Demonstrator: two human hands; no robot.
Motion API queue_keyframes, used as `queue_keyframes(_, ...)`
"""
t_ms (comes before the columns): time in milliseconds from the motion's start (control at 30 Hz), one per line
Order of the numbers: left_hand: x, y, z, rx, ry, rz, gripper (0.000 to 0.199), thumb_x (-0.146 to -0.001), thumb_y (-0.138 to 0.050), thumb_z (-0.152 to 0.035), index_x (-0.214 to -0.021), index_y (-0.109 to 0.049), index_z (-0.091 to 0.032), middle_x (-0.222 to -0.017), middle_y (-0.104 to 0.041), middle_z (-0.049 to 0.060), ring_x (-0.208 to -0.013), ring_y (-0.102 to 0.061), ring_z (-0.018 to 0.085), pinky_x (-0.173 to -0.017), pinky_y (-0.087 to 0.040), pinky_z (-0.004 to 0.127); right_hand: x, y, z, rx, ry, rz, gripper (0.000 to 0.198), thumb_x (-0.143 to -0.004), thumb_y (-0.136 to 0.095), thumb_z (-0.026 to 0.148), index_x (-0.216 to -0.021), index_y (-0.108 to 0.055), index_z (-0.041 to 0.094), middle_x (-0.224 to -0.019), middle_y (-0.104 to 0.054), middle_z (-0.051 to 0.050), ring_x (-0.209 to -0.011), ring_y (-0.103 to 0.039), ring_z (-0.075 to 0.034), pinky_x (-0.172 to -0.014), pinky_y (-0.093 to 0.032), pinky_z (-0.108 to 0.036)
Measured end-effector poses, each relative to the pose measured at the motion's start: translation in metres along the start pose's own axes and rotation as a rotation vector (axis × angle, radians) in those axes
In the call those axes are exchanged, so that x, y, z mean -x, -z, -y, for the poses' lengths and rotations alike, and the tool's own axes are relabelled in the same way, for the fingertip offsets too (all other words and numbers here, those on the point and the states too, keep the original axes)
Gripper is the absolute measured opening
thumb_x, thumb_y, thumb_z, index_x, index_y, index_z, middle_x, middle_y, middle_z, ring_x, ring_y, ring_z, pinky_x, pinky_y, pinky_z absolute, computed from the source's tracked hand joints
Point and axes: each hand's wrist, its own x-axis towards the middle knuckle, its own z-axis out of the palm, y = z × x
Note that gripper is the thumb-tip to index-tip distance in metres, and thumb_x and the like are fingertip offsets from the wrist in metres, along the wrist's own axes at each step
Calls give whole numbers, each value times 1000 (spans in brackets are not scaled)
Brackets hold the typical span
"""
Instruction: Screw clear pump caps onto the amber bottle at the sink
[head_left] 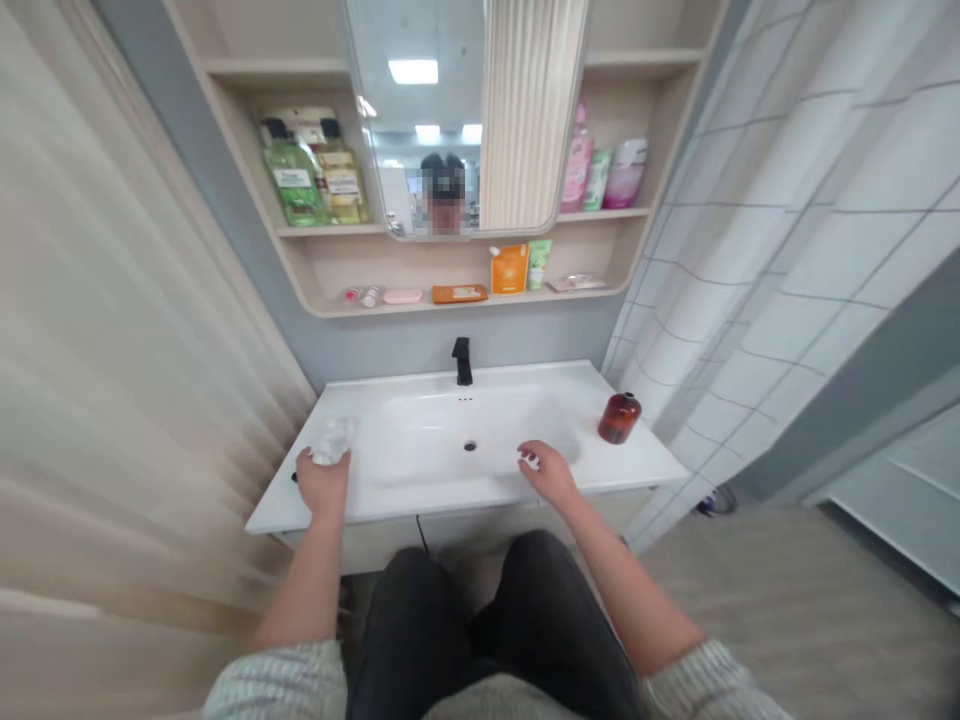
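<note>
At the left end of the white washbasin counter, my left hand [324, 485] is closed around a clear, see-through container [336, 436]; its exact shape is blurred. A small black piece [295, 477] shows beside that hand, partly hidden by it. My right hand [551, 472] hovers over the front right of the basin [420, 455], its fingers loosely curled and apart. White shows in the gap between them, and I see no object held there. To its right, an amber bottle [619, 420] with an uncapped neck stands on the counter.
A black faucet [463, 362] rises behind the basin. Above it, a mirror cabinet [534, 120] has shelves with green and yellow bottles, pink bottles, an orange pouch [510, 270] and small toiletries. Curtains hang at the left [135, 350] and right [757, 250].
</note>
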Motion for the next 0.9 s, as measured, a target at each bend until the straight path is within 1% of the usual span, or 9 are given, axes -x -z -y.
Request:
queue_keyframes(100,21,4,-3,97,70,-35,88,-73,-99,-50,-146,-60,-21,-135,-73,15,-132,-70,40,-120,-54,59,-12,-24,3,6,-51,113,23,-92,-67,28,-111,-80,23,-104,-82,-8,-90,-75,-25,-86,-59,-38)
queue_keyframes(200,52,-5,-18,210,-39,73,87,-74,-97,-56,-147,-62,-22,-120,-76,9,-115,-75,34,-113,-59,56,-13,-46,1,30,-103,177,24,-93,-74,30,-115,-80,24,-105,-83,-7,-90,-75,-25,-88,-58,-38)
queue_keyframes(300,80,-32,-43,353,-166,315,77,-73,-96,-51,-139,-69,-21,-116,-78,9,-103,-76,31,-104,-63,52,-16,-61,3,-17,-96,219,38,-88,-82,29,-125,-79,25,-113,-83,-8,-93,-75,-25,-92,-60,-42)
queue_keyframes(400,99,-69,-71,463,-311,521,67,-68,-96,-44,-128,-74,-22,-121,-78,10,-108,-76,31,-103,-63,51,-30,-79,15,-188,-47,262,59,-82,-89,29,-139,-75,28,-129,-81,-9,-106,-76,-27,-100,-62,-46)
queue_keyframes(500,113,-103,-93,511,-422,648,55,-65,-96,-37,-115,-78,-23,-121,-75,9,-110,-74,29,-100,-63,47,-50,-101,30,-357,-26,270,84,-75,-96,31,-153,-66,29,-151,-72,-13,-130,-72,-32,-114,-58,-52)
queue_keyframes(567,121,-120,-99,527,-419,681,48,-63,-95,-32,-107,-78,-22,-118,-72,8,-108,-73,28,-97,-63,46,-62,-114,34,-413,-55,243,101,-65,-101,31,-157,-61,27,-158,-66,-16,-140,-67,-36,-121,-53,-55)
queue_keyframes(700,128,-142,-89,600,-383,740,54,-58,-95,-26,-109,-78,-23,-123,-71,9,-114,-71,31,-103,-61,49,-70,-129,24,-533,-169,319,114,-58,-105,29,-159,-53,29,-143,-73,-11,-130,-72,-36,-116,-56,-54)
queue_keyframes(800,126,-148,-79,663,-357,817,62,-57,-98,-28,-115,-78,-23,-129,-70,11,-119,-70,33,-107,-59,50,-69,-130,12,-575,-207,366,98,-57,-105,29,-143,-60,30,-128,-78,-5,-118,-74,-33,-107,-58,-49)
queue_keyframes(900,122,-146,-76,693,-359,911,52,-69,-96,-41,-117,-81,-24,-132,-70,13,-124,-69,34,-107,-58,51,-69,-128,7,-518,-241,394,81,-54,-104,27,-124,-63,28,-109,-77,1,-103,-72,-29,-96,-58,-43)
